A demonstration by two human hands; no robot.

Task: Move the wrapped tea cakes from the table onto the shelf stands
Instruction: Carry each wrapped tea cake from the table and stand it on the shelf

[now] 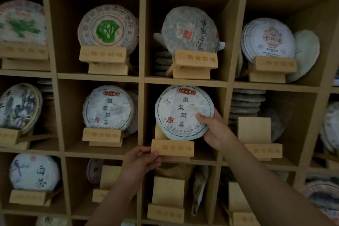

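hands — tea cake [183, 112], stand [172, 147]

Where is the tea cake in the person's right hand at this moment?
Head view, centre: the tea cake sits on the wooden stand in the middle-row cubby, right hand gripping its lower-right edge, left hand holding the stand.

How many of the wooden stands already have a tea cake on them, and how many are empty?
Stands with a tea cake: 7
Stand gripped by the left hand, with the right hand setting a tea cake on it: 1
Empty stands: 4
Total: 12 stands, leaving out any cut off at the right edge.
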